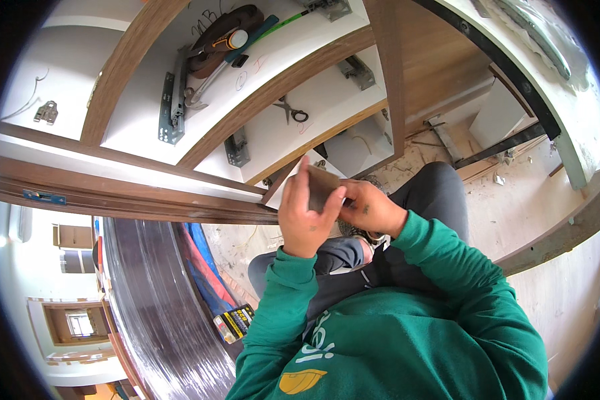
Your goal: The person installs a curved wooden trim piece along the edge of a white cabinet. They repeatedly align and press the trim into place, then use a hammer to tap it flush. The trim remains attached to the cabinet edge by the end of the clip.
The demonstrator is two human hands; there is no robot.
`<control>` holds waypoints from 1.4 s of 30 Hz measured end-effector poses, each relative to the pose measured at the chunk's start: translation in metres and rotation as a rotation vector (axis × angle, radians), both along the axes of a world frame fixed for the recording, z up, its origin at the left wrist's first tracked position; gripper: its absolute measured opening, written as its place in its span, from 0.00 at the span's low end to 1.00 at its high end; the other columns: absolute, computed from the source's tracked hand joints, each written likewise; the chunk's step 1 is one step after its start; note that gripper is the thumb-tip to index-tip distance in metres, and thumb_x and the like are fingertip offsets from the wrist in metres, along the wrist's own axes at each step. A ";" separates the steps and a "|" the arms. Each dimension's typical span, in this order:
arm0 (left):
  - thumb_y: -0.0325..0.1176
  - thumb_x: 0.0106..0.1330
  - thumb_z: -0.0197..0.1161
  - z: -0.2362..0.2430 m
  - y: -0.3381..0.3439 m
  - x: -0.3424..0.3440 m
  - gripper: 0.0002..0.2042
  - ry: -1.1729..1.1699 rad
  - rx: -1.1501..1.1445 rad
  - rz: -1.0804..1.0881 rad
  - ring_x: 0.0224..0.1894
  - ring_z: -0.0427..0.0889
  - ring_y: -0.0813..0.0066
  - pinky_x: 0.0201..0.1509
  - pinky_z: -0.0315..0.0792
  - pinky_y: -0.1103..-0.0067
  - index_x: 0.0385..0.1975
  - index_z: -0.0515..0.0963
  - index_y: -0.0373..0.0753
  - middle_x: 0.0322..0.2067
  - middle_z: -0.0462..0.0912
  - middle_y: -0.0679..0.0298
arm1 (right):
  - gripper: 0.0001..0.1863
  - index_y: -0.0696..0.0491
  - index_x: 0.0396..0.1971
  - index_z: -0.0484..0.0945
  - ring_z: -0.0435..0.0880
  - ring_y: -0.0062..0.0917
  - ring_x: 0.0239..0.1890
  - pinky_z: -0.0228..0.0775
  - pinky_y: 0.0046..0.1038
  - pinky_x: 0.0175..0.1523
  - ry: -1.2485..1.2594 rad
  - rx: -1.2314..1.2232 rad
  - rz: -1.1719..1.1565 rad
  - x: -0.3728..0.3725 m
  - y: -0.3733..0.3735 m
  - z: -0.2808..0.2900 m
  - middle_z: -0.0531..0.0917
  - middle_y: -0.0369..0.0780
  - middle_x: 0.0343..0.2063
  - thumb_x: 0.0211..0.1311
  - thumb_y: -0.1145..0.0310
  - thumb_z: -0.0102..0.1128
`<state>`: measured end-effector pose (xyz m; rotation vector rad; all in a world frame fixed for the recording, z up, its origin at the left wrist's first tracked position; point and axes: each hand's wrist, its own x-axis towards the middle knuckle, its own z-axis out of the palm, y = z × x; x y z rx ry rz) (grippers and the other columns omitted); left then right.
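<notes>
In front of the open cabinet, both hands hold a small flat brown piece (324,183), perhaps wood or board; I cannot tell which. My left hand (304,220) grips its left side, thumb across the near face and forefinger along the edge. Against its right side, the fingers of my right hand (372,208) are closed, partly hidden by the piece. Just beyond the hands is a white cabinet compartment edged in brown wood. A pair of black-handled scissors (292,112) lies in the compartment above.
A hammer (213,79), a roll of brown edging (213,50) and metal drawer runners (173,100) lie in the upper compartment. Left of my legs are a plastic-wrapped dark panel (153,287) and a yellow-black box (235,323). Debris litters the floor (497,217) at right.
</notes>
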<state>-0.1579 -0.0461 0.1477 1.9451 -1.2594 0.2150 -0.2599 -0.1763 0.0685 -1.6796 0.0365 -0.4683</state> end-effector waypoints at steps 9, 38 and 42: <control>0.36 0.64 0.73 -0.021 -0.008 -0.017 0.30 -0.041 -0.088 -0.032 0.61 0.76 0.43 0.67 0.67 0.58 0.63 0.72 0.30 0.55 0.78 0.46 | 0.09 0.55 0.51 0.78 0.84 0.26 0.50 0.81 0.33 0.53 -0.097 0.945 -0.023 0.026 -0.032 -0.041 0.85 0.40 0.49 0.77 0.71 0.55; 0.33 0.69 0.63 -0.069 -0.034 0.038 0.21 -0.402 0.441 -0.028 0.34 0.84 0.54 0.36 0.77 0.60 0.62 0.77 0.44 0.30 0.84 0.59 | 0.33 0.55 0.63 0.67 0.81 0.25 0.41 0.79 0.32 0.44 0.036 1.120 -0.603 0.039 -0.073 -0.051 0.79 0.38 0.46 0.67 0.54 0.70; 0.30 0.68 0.63 -0.081 -0.036 0.035 0.25 -0.438 0.503 -0.048 0.34 0.84 0.55 0.37 0.77 0.60 0.66 0.74 0.45 0.29 0.83 0.59 | 0.45 0.60 0.67 0.61 0.82 0.25 0.42 0.78 0.30 0.40 0.038 1.083 -0.808 0.046 -0.080 -0.049 0.79 0.42 0.46 0.59 0.53 0.78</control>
